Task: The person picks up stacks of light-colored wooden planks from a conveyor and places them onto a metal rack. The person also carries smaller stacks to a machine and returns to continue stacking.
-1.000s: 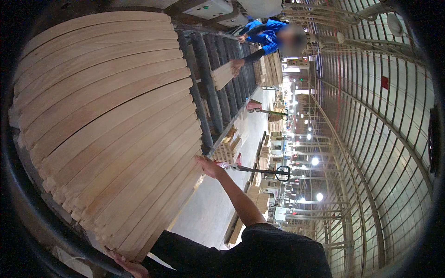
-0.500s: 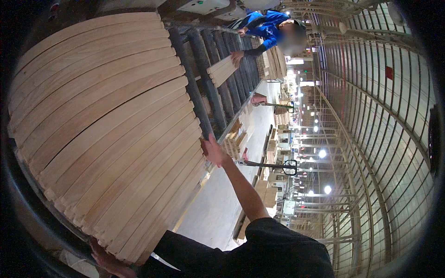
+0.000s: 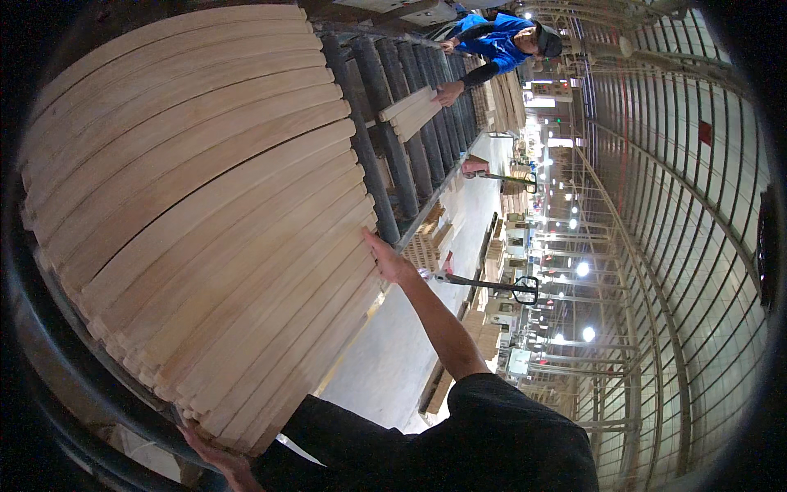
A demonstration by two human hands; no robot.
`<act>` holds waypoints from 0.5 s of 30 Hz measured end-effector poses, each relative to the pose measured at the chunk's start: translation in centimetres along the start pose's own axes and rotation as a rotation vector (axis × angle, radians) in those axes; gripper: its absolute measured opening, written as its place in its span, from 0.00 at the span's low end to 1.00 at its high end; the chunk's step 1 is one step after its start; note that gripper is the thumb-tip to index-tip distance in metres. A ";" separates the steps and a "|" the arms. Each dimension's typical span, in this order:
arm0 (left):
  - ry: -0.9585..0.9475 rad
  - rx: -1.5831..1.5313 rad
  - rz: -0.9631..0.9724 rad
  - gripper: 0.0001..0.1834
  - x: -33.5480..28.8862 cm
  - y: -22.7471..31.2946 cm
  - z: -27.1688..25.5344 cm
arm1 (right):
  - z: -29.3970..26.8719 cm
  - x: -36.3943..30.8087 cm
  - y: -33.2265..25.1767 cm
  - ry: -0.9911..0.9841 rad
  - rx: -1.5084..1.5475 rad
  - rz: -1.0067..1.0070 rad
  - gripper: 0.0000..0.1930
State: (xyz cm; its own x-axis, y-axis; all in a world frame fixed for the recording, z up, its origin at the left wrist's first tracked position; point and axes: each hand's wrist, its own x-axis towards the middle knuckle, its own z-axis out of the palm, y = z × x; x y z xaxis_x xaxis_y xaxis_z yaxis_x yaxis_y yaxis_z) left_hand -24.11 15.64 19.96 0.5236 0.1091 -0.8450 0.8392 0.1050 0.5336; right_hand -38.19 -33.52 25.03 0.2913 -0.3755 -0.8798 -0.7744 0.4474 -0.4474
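Note:
A wide row of pale wooden slats point(image 3: 221, 221) lies side by side and fills the left half of the view. My right hand point(image 3: 388, 259) clasps the slat ends on the right side, a digit pointing along the edge and the other fingers partly hidden. At the opposite ends, low on the left, my left hand point(image 3: 220, 461) is closed against the nearest slats, its fingertips partly covered by the wood. Both of my arms wear black sleeves.
Beyond the slats runs a conveyor of dark rollers point(image 3: 379, 92). A co-worker in blue point(image 3: 500, 45) rests a hand on a short batch of slats point(image 3: 412, 113) there. Pallet jacks point(image 3: 492, 284) and stacked wood point(image 3: 426, 248) stand on the floor beside the conveyor.
The whole view has shifted, so the slats and conveyor appear farther right and slightly higher. My right hand's visible digit now lies straighter along the slat ends. Both hands remain at the slats.

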 end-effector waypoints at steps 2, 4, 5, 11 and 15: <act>-0.117 0.038 0.029 0.39 0.7 -0.3 -1.0 | 0.3 0.0 0.2 0.126 -0.032 0.015 0.42; -0.131 0.096 0.035 0.40 0.5 0.5 -0.3 | 1.2 -0.1 -0.8 0.175 -0.032 0.027 0.39; -0.084 0.135 0.025 0.41 -0.1 1.4 0.3 | 2.2 -0.6 -1.9 0.160 -0.016 0.034 0.39; -0.028 0.474 0.662 0.43 -2.5 8.6 5.8 | -1.3 0.7 -1.4 0.075 -0.058 -0.156 0.39; -0.273 0.686 1.152 0.45 -8.5 13.5 18.4 | -6.5 0.9 -6.6 0.355 -0.036 -0.306 0.39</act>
State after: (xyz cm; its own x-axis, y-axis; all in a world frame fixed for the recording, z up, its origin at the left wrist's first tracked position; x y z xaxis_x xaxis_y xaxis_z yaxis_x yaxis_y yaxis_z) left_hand -14.51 -2.08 33.70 0.9140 -0.4040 0.0381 -0.2254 -0.4272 0.8756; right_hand -36.47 -42.13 28.28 0.3041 -0.7426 -0.5967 -0.7040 0.2469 -0.6659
